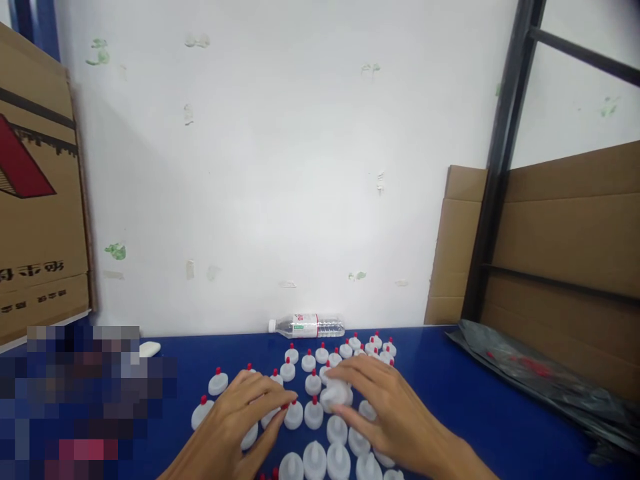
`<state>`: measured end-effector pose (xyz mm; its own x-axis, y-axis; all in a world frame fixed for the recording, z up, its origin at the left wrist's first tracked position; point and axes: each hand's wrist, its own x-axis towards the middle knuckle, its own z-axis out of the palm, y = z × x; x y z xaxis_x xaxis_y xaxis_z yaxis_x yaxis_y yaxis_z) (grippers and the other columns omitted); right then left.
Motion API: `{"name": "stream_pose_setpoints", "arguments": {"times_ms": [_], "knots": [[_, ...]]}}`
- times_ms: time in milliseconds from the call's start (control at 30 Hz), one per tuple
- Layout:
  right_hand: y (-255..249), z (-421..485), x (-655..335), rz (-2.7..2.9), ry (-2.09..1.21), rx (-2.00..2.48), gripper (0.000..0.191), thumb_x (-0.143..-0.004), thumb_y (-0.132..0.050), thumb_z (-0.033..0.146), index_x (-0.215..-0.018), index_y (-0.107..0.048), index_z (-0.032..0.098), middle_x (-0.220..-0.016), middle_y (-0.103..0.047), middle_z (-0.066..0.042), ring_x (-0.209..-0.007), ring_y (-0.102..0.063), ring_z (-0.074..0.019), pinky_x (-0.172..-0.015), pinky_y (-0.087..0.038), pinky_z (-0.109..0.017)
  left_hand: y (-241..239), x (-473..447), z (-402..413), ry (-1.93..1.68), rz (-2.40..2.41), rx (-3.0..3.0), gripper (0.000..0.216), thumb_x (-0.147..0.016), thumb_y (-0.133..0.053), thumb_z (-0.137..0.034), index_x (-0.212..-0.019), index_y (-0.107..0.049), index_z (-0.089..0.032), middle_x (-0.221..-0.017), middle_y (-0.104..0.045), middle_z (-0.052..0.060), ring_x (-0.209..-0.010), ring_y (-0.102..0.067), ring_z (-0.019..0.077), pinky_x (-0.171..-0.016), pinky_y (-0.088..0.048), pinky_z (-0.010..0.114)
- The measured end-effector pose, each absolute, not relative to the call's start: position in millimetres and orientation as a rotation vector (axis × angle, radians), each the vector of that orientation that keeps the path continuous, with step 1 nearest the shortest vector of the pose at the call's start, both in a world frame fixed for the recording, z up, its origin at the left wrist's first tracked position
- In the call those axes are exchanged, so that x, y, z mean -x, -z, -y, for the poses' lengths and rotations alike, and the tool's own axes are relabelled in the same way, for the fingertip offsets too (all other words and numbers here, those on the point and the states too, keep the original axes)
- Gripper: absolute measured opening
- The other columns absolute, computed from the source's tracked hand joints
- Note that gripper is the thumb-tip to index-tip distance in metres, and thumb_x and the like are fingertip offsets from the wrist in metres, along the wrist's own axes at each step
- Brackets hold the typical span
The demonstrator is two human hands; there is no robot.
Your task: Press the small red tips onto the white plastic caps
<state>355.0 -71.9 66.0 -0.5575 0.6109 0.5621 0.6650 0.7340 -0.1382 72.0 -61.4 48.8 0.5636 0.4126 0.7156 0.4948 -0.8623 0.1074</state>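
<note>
Many white round nozzle caps stand on the blue table (450,387), several with small red tips on their spouts. My left hand (240,417) is closed in a pinch, thumb and forefinger together at a small red tip (285,405), beside a red-tipped white cap (293,416). My right hand (387,403) grips a blurred white nozzle cap (336,395) between thumb and fingers. Nearer me are white caps with bare spouts, such as one nozzle cap (315,460). A few loose red tips (273,474) show at the bottom edge, partly cut off.
A clear plastic bottle (307,326) lies on its side against the white wall (290,167). Cardboard boxes (40,200) rise at left. At right are a black metal frame (493,180), cardboard sheets (565,240) and a dark plastic bag (540,380). A blurred patch covers the lower left.
</note>
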Motion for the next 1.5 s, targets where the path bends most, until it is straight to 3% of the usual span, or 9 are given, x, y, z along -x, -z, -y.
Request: {"name": "stream_pose_setpoints", "arguments": {"times_ms": [300, 600, 867, 1033, 1200, 1500], "knots": [[-50.7, 75.7, -338.5, 2.364, -0.032, 0.896, 0.035, -0.095, -0.071, 0.028, -0.128, -0.059, 0.027, -0.120, -0.072, -0.002, -0.109, -0.069, -0.0207, -0.095, -0.054, -0.032, -45.2, -84.2, 58.3, 1.313, 0.420, 2.665, 0.020, -0.104, -0.054, -0.013, -0.120, -0.064, -0.018, -0.102, -0.077, 0.005, -0.098, -0.071, 0.0164, -0.092, -0.053, 0.027], [-47.3, 75.7, -339.2, 2.319, 0.124, 0.820, 0.039, -0.097, -0.067, 0.043, -0.133, -0.060, 0.028, -0.117, -0.074, -0.003, -0.104, -0.071, -0.0212, -0.091, -0.055, -0.031, -37.2, -83.7, 54.0, 1.320, 0.333, 2.640, 0.024, -0.109, -0.045, -0.019, -0.121, -0.065, -0.019, -0.103, -0.077, 0.006, -0.101, -0.071, 0.0156, -0.092, -0.052, 0.027], [-47.8, 79.0, -339.0, 2.303, 0.262, 0.724, 0.040, -0.100, -0.059, 0.051, -0.130, -0.062, 0.024, -0.108, -0.075, -0.006, -0.096, -0.073, -0.0184, -0.084, -0.057, -0.026, -28.1, -84.6, 48.9, 1.317, 0.340, 2.654, 0.020, -0.108, -0.048, -0.018, -0.119, -0.064, -0.018, -0.100, -0.076, 0.006, -0.096, -0.069, 0.0160, -0.087, -0.052, 0.028], [-46.9, 81.1, -334.5, 2.338, 0.247, 0.679, 0.037, -0.104, -0.052, 0.047, -0.129, -0.062, 0.021, -0.104, -0.073, -0.008, -0.091, -0.071, -0.0194, -0.082, -0.059, -0.028, -26.2, -81.9, 47.8, 1.178, 0.443, 2.664, 0.023, -0.104, -0.052, -0.014, -0.121, -0.064, -0.025, -0.099, -0.077, 0.002, -0.090, -0.067, 0.0174, -0.080, -0.051, 0.030], [-49.0, 84.6, -331.7, 2.335, 0.206, 0.640, 0.037, -0.104, -0.052, 0.045, -0.129, -0.062, 0.019, -0.100, -0.071, -0.010, -0.086, -0.070, -0.0193, -0.079, -0.059, -0.027, -27.7, -80.8, 50.9, 1.184, 0.426, 2.768, 0.022, -0.109, -0.045, -0.027, -0.119, -0.065, -0.026, -0.096, -0.077, 0.004, -0.087, -0.065, 0.0186, -0.077, -0.051, 0.031], [-51.1, 92.4, -330.6, 2.299, 0.116, 0.647, 0.034, -0.104, -0.053, 0.045, -0.128, -0.062, 0.023, -0.099, -0.070, -0.007, -0.082, -0.069, -0.0162, -0.076, -0.058, -0.024, -46.2, -82.1, 62.1, 1.227, 0.423, 2.798, 0.032, -0.110, -0.041, -0.030, -0.101, -0.071, -0.025, -0.077, -0.074, 0.004, -0.073, -0.058, 0.0179, -0.066, -0.051, 0.028]]}}
